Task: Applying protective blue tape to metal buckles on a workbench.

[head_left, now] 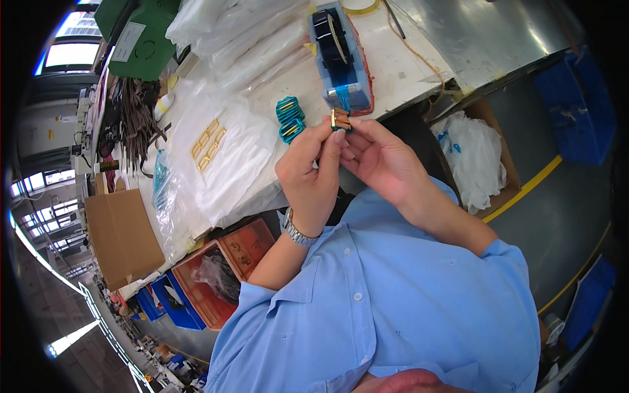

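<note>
Above the table's near edge, my left hand (309,171) and my right hand (386,164) meet, fingers closed on a small gold metal buckle (339,118). Dark teal wrapping shows at the buckle's lower edge, partly hidden by my fingertips. Just left of my hands, two stacks of teal-wrapped gold pieces (289,109) stand on the table. Farther left, several gold rectangular buckles (208,144) lie in rows on a clear plastic sheet (244,145). A blue tape dispenser (360,97) with a dark roll is right beyond my fingers.
Plastic bags (229,33) cover the table's far side, near a green box (134,49) and brown straps (135,118). An open cardboard carton (124,237) stands at left. Below the table are orange bins (246,245); at right, a carton holds white plastic (473,164).
</note>
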Action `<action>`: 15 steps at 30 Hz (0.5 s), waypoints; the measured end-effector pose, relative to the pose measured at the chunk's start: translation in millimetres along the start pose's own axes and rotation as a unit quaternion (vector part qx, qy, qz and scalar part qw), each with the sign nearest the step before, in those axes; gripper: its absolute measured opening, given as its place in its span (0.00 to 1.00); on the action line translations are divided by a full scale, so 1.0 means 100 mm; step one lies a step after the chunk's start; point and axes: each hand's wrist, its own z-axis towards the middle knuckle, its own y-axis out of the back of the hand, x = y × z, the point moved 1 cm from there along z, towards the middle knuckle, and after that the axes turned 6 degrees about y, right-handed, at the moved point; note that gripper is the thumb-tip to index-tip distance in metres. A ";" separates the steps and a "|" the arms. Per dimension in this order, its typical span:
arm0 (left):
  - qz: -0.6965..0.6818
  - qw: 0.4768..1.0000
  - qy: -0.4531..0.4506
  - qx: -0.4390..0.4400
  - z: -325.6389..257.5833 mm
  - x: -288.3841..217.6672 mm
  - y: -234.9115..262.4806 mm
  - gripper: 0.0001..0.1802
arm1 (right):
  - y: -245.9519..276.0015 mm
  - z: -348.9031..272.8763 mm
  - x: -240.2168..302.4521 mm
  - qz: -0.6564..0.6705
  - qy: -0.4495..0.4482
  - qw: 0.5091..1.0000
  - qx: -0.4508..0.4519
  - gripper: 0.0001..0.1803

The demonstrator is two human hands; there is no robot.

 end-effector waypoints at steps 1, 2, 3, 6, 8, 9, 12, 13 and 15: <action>0.000 1.000 -0.001 0.001 0.02 -0.02 0.02 0.05 | 0.00 -0.03 -0.02 0.020 -0.026 0.999 -0.023 0.13; -0.008 0.999 0.025 0.027 0.03 -0.07 0.05 0.04 | 0.03 -0.08 -0.04 0.022 -0.024 0.999 -0.023 0.13; -0.016 0.997 0.051 0.054 0.05 -0.11 0.08 0.04 | 0.07 -0.12 -0.06 0.059 -0.052 0.997 0.012 0.12; -0.034 0.985 0.121 0.115 0.17 -0.14 0.11 0.07 | 0.06 -0.17 -0.11 0.102 -0.074 0.992 0.018 0.12; -0.027 0.977 0.148 0.149 0.29 -0.20 0.12 0.09 | 0.07 -0.16 -0.12 0.108 -0.069 0.992 -0.010 0.12; -0.021 0.967 0.176 0.181 0.36 -0.23 0.11 0.10 | 0.09 -0.14 -0.12 0.115 -0.076 0.990 -0.011 0.14; 0.008 0.949 0.196 0.247 0.54 -0.25 0.15 0.13 | 0.15 -0.09 -0.05 0.087 -0.096 0.992 -0.001 0.16; 0.009 0.949 0.196 0.247 0.59 -0.25 0.16 0.13 | 0.18 -0.07 0.00 0.051 -0.109 0.993 0.010 0.16; -0.011 0.935 0.225 0.275 0.64 -0.24 0.18 0.14 | 0.20 -0.06 0.10 -0.040 -0.072 0.997 0.001 0.17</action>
